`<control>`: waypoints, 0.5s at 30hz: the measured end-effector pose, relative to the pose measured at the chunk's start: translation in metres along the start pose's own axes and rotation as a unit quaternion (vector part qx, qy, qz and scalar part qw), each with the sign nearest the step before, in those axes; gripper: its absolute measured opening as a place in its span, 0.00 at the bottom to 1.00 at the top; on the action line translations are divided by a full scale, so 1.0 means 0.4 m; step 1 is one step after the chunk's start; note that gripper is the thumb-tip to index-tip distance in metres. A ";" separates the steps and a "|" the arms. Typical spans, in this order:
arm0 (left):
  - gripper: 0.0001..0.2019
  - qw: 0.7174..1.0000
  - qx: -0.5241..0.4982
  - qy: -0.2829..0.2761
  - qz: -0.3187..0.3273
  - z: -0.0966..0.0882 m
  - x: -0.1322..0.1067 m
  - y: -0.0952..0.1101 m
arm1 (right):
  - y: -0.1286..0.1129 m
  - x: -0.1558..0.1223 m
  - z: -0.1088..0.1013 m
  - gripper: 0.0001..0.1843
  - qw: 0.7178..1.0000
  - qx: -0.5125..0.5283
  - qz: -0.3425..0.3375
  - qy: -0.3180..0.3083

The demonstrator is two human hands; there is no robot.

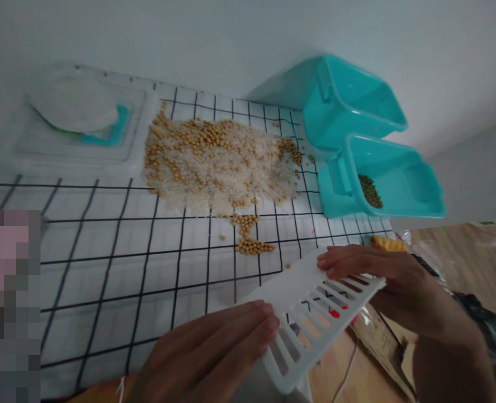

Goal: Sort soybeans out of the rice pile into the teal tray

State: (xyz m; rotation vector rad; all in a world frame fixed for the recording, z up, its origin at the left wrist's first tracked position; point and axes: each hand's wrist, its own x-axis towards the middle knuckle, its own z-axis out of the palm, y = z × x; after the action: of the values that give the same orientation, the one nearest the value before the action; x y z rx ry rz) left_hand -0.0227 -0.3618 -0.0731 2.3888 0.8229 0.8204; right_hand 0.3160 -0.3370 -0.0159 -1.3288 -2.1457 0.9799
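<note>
Both my hands hold a white slotted plastic tray [310, 305] at the near right corner of the table. My left hand [214, 352] grips its near left edge, fingers pressed together over the rim. My right hand [377, 274] grips its far right edge, fingers laid across the slots. Beyond it, a heap of white rice mixed with yellow soybeans [220, 162] is spread on a white cloth with a black grid [105, 252]. A small cluster of soybeans [251, 243] lies apart, just ahead of the tray.
Two turquoise plastic bins stand at the back right; the nearer one [398, 184] holds green beans [370, 190], the farther one [348, 101] looks empty. A clear lidded container [75, 123] sits back left. A yellow object [388, 243] and packaging lie right of the table edge.
</note>
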 end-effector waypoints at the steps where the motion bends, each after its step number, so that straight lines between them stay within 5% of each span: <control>1: 0.21 1.000 0.005 -0.002 -0.004 -0.003 -0.002 -0.006 | 0.001 0.010 0.000 0.15 1.000 -0.004 -0.002 -0.001; 15: 0.27 0.997 0.076 -0.016 -0.002 -0.035 0.005 -0.080 | 0.011 0.067 0.006 0.19 1.000 -0.018 -0.010 0.004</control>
State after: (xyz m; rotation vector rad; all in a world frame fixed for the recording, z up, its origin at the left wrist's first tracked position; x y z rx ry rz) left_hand -0.0431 -0.3346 -0.0815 2.5237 0.9068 0.7387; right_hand 0.3049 -0.3125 -0.0211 -1.3233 -2.1755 0.9315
